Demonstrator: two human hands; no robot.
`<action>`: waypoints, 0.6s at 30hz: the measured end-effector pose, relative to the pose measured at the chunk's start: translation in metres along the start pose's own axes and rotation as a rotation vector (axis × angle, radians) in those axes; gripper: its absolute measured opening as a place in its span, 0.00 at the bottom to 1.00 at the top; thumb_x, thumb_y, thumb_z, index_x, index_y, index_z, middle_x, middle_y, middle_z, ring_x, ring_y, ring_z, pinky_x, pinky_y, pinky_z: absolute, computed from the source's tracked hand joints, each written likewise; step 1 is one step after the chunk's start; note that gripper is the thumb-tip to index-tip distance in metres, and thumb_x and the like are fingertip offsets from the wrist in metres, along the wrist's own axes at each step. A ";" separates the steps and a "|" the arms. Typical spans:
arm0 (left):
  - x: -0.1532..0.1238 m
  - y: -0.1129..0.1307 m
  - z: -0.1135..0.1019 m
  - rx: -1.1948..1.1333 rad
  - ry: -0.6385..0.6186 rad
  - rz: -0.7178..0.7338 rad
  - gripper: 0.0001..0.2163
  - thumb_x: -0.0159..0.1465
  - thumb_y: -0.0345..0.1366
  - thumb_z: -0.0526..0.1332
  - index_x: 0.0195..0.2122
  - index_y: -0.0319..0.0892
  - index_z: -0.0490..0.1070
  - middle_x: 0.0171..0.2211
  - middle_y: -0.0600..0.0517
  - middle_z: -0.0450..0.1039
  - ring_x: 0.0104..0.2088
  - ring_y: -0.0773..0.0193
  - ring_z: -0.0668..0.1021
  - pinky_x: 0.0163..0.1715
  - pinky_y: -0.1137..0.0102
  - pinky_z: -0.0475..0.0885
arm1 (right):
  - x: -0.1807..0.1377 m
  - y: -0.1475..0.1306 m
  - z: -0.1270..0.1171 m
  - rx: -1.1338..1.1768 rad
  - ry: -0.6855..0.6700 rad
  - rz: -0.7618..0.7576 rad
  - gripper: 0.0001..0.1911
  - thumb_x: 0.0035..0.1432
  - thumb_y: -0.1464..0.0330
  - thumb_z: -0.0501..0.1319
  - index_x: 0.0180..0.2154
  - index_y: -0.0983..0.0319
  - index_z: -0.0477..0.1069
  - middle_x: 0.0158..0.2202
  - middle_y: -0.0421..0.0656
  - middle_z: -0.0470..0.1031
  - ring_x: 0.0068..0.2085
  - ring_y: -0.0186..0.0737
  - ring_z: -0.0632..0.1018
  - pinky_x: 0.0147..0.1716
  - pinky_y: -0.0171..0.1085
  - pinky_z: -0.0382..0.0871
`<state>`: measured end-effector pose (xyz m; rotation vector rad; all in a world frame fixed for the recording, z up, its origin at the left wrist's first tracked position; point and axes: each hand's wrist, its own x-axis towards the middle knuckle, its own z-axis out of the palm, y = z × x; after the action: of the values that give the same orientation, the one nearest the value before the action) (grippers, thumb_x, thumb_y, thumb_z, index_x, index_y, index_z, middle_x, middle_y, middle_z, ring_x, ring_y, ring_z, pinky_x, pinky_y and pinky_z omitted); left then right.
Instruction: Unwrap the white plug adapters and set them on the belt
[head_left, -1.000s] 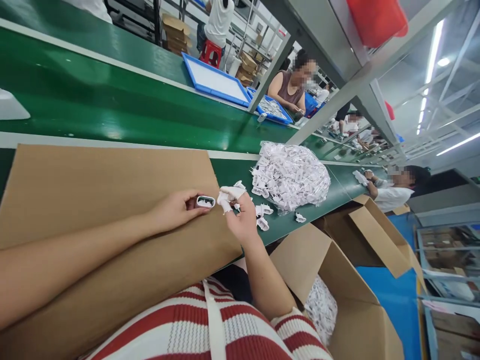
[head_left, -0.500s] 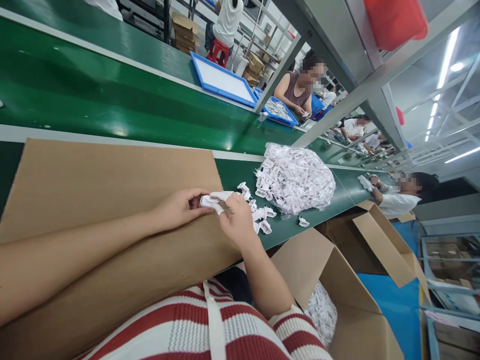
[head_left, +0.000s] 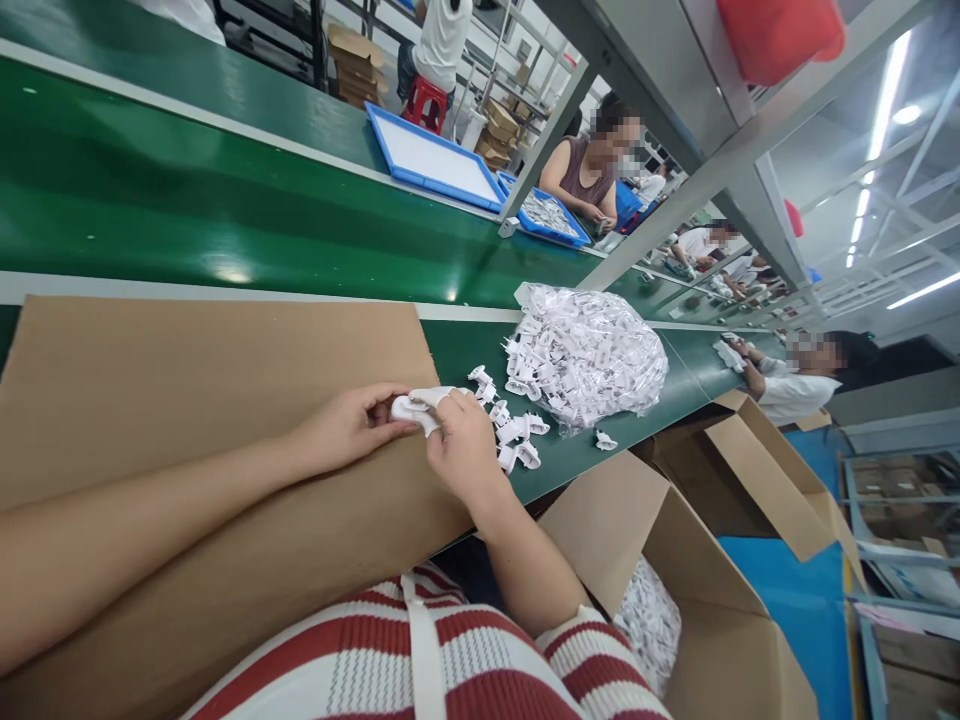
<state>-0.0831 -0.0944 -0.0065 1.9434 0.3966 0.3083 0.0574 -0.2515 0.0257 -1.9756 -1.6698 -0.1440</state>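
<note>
No readable text or labels

This is a factory assembly floor, shown by the long green conveyor line (head_left: 300, 230), the workers (head_left: 585, 180) along it, blue-rimmed trays (head_left: 442, 160), a clear bag of white plastic parts (head_left: 589, 355), open cartons (head_left: 769, 485) and ceiling strip lights (head_left: 889, 95).

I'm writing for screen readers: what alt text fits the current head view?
The left hand holds a small white part over brown cardboard; the right hand, with white finger covers, touches it. Loose white pieces and a clear, filled bag lie to their right.
</note>
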 end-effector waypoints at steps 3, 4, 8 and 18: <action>0.000 0.000 -0.002 0.041 0.000 -0.020 0.28 0.66 0.59 0.65 0.59 0.45 0.76 0.38 0.50 0.80 0.33 0.59 0.76 0.35 0.65 0.71 | 0.000 -0.006 0.003 -0.085 -0.027 0.011 0.20 0.55 0.80 0.55 0.47 0.63 0.76 0.41 0.50 0.75 0.40 0.50 0.71 0.41 0.45 0.70; 0.000 0.000 -0.002 0.062 -0.001 -0.016 0.28 0.67 0.59 0.65 0.60 0.45 0.76 0.38 0.49 0.81 0.34 0.59 0.76 0.36 0.65 0.71 | 0.000 -0.008 0.004 -0.104 -0.033 0.016 0.18 0.56 0.80 0.56 0.45 0.63 0.76 0.40 0.50 0.74 0.40 0.50 0.71 0.41 0.45 0.70; -0.001 0.004 -0.006 0.173 -0.010 0.049 0.24 0.70 0.57 0.60 0.54 0.44 0.79 0.39 0.48 0.81 0.35 0.57 0.77 0.38 0.63 0.71 | 0.003 -0.013 0.008 -0.115 -0.039 0.038 0.15 0.58 0.79 0.57 0.45 0.64 0.75 0.41 0.50 0.73 0.41 0.50 0.72 0.42 0.45 0.70; 0.003 0.011 -0.021 0.604 0.015 0.011 0.25 0.67 0.62 0.53 0.39 0.47 0.79 0.41 0.45 0.82 0.42 0.46 0.82 0.42 0.58 0.74 | 0.015 -0.018 0.007 -0.068 -0.081 0.146 0.16 0.61 0.74 0.60 0.50 0.61 0.76 0.46 0.47 0.79 0.47 0.48 0.77 0.45 0.41 0.71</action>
<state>-0.0866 -0.0798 0.0117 2.5336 0.5323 0.2238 0.0424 -0.2333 0.0324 -2.1723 -1.5815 -0.0689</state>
